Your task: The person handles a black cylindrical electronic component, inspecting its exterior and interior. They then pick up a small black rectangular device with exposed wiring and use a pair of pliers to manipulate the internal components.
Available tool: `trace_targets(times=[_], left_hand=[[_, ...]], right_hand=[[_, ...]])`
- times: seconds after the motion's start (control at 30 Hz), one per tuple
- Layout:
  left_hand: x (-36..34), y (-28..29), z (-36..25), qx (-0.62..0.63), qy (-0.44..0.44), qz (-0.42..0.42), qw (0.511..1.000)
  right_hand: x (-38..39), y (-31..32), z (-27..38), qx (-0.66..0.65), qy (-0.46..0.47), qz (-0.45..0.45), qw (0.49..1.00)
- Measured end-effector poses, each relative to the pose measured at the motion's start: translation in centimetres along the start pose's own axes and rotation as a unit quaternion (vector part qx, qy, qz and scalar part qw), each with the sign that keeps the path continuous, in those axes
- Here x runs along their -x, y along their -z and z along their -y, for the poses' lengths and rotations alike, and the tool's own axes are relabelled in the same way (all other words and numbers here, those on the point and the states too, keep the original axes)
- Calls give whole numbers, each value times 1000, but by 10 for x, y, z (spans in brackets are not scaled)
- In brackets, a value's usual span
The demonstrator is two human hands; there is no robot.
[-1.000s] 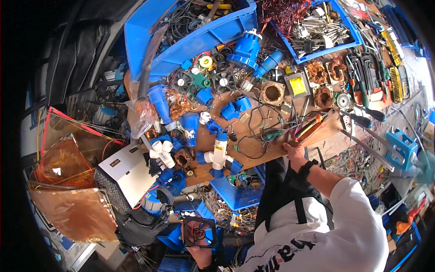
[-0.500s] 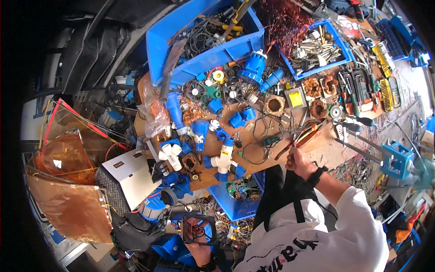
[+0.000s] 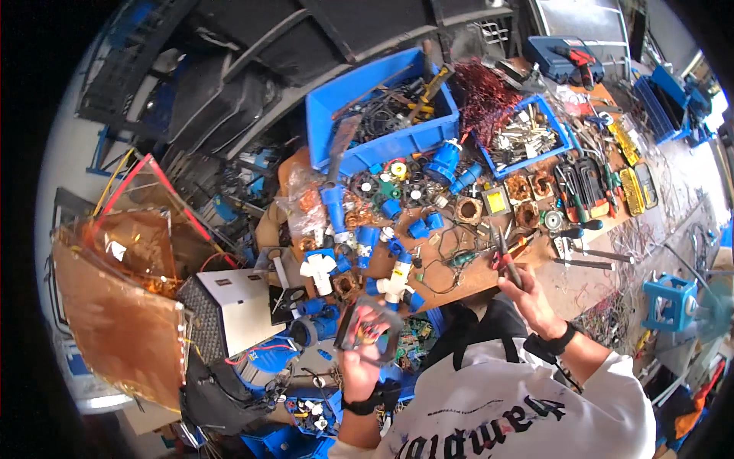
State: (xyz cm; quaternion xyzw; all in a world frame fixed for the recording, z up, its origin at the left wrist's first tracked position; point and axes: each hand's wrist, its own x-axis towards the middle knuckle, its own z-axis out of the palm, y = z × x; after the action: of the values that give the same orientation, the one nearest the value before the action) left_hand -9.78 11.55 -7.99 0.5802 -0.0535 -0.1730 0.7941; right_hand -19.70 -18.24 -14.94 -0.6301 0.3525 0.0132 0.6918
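Observation:
My left hand (image 3: 359,372) grips a dark square-framed part (image 3: 388,342), like a small fan housing, with red and other coloured bits inside. It is held up in front of the bench's near edge, somewhat blurred. In my right hand (image 3: 535,306) are red-handled pliers (image 3: 505,258), their narrow jaws pointing away from me over the bench. White and blue pipe-like fittings (image 3: 395,283) stand on the bench just beyond the left hand. Beyond the pliers sit square metal-framed pieces with copper windings (image 3: 526,215).
A large blue bin (image 3: 386,149) of cables stands at the back, beside a blue tray (image 3: 527,162) of metal pieces. Hand tools (image 3: 585,187) lie at the right, a blue stool (image 3: 670,302) farther right. Copper-coloured sheets (image 3: 118,317) and a white-topped box (image 3: 248,310) are at left.
My left hand has raised the square-framed part up and to the right, toward the bench edge. My right hand now holds the red-handled pliers up from the bench. The view has shifted.

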Motion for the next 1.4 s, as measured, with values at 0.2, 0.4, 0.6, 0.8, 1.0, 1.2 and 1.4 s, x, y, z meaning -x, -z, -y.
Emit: trace_targets(times=[0.2,0.4,0.6,0.8,1.0,1.2,1.4], left_hand=[[-18,-57,-34,125,22,129,983],[-26,-85,-59,143,4,197,970],[-21,-95,-80,92,-33,190,977],[-20,-75,-82,-18,-141,158,977],[-16,-80,-102,-46,-152,213,964],[-12,-94,-117,-71,-124,175,974],[-10,-93,-124,-120,-127,176,969]], right_hand=[[53,4,68,-19,247,156,956],[79,-8,100,-207,198,292,913],[103,-11,125,-111,201,320,919],[126,-13,141,-18,180,385,905],[129,-19,145,-24,110,449,886],[135,-13,157,-40,83,485,870],[148,-13,174,-47,52,469,880]])
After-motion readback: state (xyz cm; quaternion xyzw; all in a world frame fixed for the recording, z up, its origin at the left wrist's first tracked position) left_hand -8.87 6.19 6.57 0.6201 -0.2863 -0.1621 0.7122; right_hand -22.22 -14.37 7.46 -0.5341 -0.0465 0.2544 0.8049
